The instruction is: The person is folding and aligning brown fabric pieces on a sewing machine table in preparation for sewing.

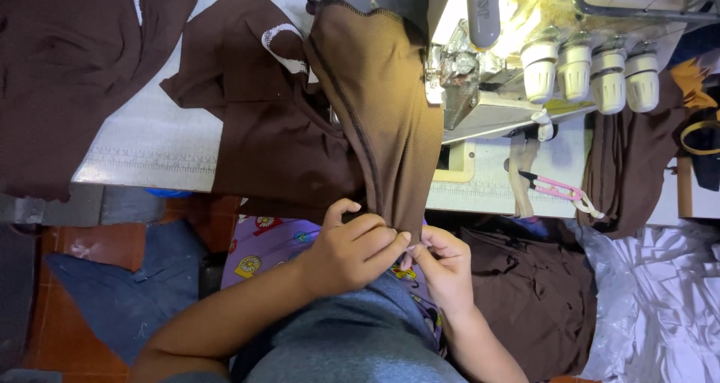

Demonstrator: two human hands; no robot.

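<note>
Both hands meet at the lower end of a brown mesh-textured fabric piece with a dark stitched seam [379, 105], which hangs from the white sewing machine [487, 60] down over the front edge of the white table [150, 147] to the person's lap. The left hand [352, 252] is curled closed, fingers folded over the fabric's bottom edge, thumb raised behind it. The right hand [442, 267] is also closed — its fingertips pinch the same edge just beside the left hand's, the two hands touching. Beneath the mesh piece lies a darker brown smooth fabric piece with a white band [277, 128], spread on the table left of the machine. Four white thread cones [592, 72] stand in a row on the machine's right side. A pink-handled thread snipper [559, 190] rests on the table near the machine's base. More brown cloth [536, 293] is heaped at the person's right, next to crumpled white plastic sheeting [660, 300]. Another large brown fabric piece [75, 68] covers the table's far left.
</note>
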